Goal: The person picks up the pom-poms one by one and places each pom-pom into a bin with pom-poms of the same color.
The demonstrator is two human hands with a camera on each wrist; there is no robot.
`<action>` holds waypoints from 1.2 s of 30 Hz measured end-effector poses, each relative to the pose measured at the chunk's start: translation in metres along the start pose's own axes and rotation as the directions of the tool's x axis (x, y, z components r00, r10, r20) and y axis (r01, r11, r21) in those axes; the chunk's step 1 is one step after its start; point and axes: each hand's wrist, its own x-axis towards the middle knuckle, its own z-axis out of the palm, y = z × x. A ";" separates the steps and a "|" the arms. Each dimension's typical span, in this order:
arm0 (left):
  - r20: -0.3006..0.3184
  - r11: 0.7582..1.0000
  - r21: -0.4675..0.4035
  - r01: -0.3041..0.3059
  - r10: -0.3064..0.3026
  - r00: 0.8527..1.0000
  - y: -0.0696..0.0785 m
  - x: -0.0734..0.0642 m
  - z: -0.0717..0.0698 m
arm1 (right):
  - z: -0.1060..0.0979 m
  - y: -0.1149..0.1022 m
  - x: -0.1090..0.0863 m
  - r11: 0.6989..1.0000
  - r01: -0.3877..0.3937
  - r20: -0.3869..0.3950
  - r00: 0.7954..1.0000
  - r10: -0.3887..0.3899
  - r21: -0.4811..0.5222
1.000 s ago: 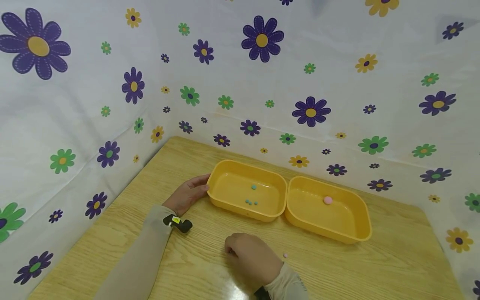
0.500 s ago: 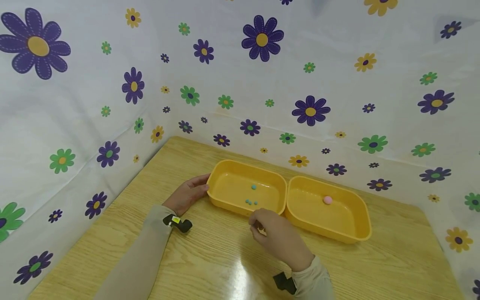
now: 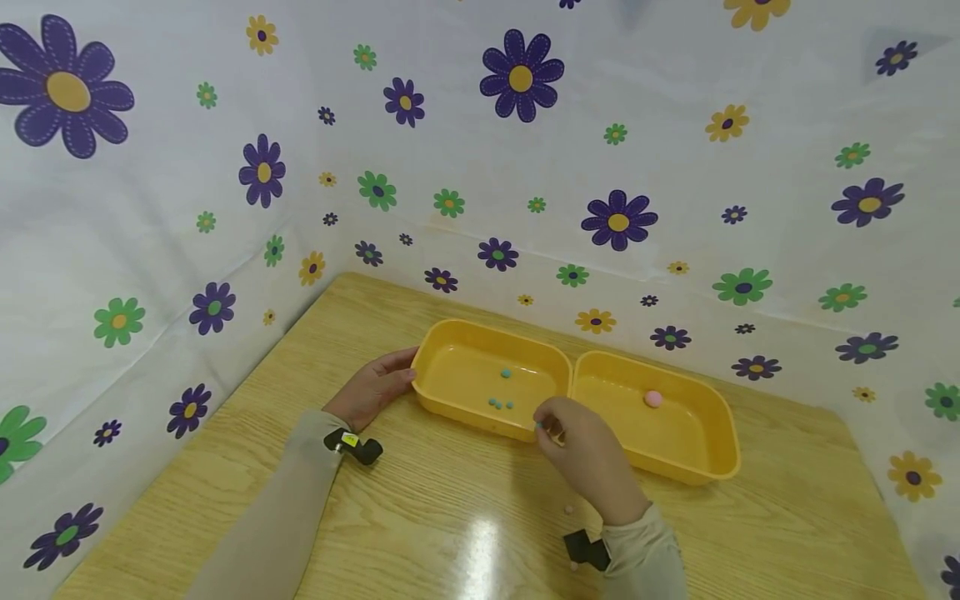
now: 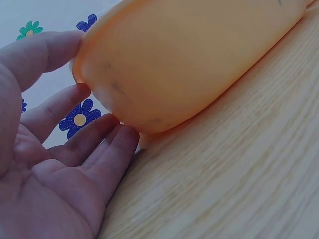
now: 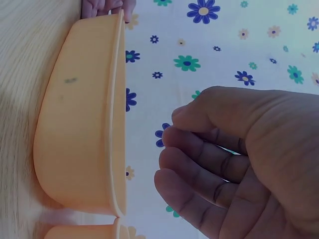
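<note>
In the head view my left hand (image 3: 372, 390) rests against the left end of a yellow plastic tray (image 3: 457, 410). The left wrist view shows its fingertips (image 4: 130, 135) touching the tray's outer wall, the thumb at the rim. My right hand (image 3: 588, 454) is over the near side, where this tray meets a second yellow tray (image 3: 720, 467). Thumb and forefinger pinch a small blue-green bead-like piece (image 3: 538, 425), mostly hidden. Several similar blue-green pieces (image 3: 506, 374) lie in the left tray. One larger round pink piece (image 3: 653, 399) sits in the right tray.
Two small pale pink pieces lie on the wooden table (image 3: 420, 508) near my right wrist; one pink piece (image 3: 568, 509) is nearer the trays. A white flowered cloth (image 3: 450, 125) stands behind the table and along its sides.
My right hand has moved from the table in front of the trays up and to the right, to the trays' near edge. The left hand stays at the left tray's end.
</note>
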 end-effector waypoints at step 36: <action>0.013 1.000 0.000 -0.007 0.007 1.000 0.002 0.000 0.000 | 0.002 0.014 0.001 0.997 -0.049 -0.034 0.998 0.047 -0.057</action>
